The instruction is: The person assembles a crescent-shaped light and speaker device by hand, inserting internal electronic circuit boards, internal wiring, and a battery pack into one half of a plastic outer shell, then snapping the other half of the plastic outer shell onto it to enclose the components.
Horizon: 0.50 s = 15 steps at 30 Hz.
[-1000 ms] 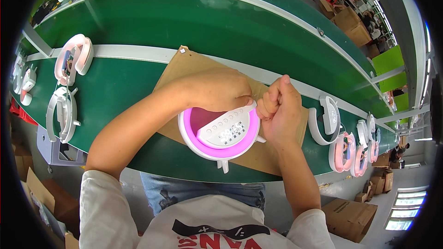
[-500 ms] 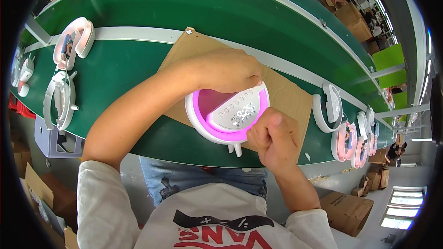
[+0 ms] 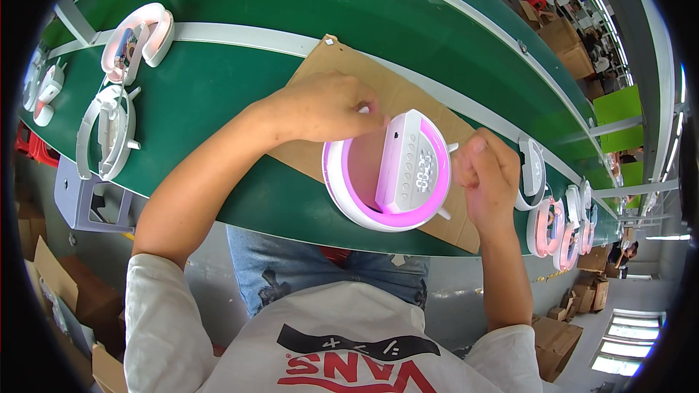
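Item, main: one round white lamp-like device (image 3: 335, 185), its ring glowing pink-purple, at the centre of the frame, standing over a sheet of brown cardboard (image 3: 342, 62). Its raised panel (image 3: 415, 167) carries a row of round buttons and a lit display; short white pegs project from the right rim.

Left hand (image 3: 328, 105), centre of the frame: palm down at the device's upper left rim, fingers curled and narrow. A small white tip shows among them — whether it is gripped cannot be told.

Right hand (image 3: 491, 175), right of centre: just beside the device's right rim, fingers folded in, thumb close to them; whether anything is held, or whether the device is touched, cannot be told.

Surroundings: a green workbench (image 3: 200, 109) spanning the frame. Upper left — one pink-and-white curved shell (image 3: 159, 36) and, below it, one white open shell (image 3: 124, 142). Right: one white curved shell (image 3: 536, 167), near several pink shells (image 3: 535, 229). Lower left: a grey stool (image 3: 69, 193). Lower right: a cardboard box (image 3: 557, 338) on the floor.
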### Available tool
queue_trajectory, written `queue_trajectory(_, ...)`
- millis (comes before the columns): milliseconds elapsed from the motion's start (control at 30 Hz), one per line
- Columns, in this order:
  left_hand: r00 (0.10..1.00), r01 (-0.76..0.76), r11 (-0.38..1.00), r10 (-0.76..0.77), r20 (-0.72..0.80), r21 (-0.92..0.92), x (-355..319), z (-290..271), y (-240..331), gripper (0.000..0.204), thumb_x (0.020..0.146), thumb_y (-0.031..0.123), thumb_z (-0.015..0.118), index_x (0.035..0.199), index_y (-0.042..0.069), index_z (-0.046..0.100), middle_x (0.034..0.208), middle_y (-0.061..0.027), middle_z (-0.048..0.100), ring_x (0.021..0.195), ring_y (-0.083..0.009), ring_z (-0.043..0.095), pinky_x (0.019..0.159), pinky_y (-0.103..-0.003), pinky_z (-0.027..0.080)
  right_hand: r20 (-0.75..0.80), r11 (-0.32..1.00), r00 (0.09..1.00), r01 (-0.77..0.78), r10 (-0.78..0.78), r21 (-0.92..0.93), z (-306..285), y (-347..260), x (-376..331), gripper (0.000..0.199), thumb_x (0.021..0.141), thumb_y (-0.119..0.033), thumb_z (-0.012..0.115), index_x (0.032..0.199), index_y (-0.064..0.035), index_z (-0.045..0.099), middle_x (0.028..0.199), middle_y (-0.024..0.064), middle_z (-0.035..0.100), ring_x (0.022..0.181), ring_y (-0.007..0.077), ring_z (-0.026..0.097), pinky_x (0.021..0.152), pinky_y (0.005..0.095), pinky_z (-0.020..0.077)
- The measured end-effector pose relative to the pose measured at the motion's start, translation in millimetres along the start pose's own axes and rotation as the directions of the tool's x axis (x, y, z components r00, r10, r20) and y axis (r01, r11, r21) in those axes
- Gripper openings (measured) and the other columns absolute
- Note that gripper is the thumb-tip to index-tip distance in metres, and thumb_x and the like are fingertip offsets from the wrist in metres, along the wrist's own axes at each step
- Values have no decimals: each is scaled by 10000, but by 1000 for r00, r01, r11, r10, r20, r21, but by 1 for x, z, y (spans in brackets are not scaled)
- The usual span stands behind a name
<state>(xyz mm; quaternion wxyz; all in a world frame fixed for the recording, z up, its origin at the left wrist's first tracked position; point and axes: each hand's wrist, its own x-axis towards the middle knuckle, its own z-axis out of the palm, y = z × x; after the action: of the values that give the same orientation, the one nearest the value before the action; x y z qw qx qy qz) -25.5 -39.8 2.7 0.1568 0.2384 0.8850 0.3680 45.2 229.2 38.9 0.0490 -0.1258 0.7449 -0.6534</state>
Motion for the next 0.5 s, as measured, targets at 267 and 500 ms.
queue_trajectory(267, 983, -1, 974, 42, 179, -227, -6, -9, 2, 367, 1061, 314, 575, 1155, 6, 752, 974, -113, 751, 895, -161, 704, 660, -304, 547, 283, 651, 899, 437, -334, -621, 97, -16, -51, 423, 775, -62, 855, 1144, 2, 659, 1052, 165, 622, 867, 336, 604, 711, 396, 501)
queue_trajectory(500, 915, -36, 905, 200, 350, -423, -18, -5, -17, 355, 1030, 221, 618, 1310, 6, 660, 1052, -128, 700, 974, -202, 710, 734, -341, 573, 35, 589, 971, 172, -237, -790, 105, 10, -59, 594, 790, -42, 842, 1318, 10, 576, 1157, 201, 592, 979, 385, 612, 780, 450, 523)
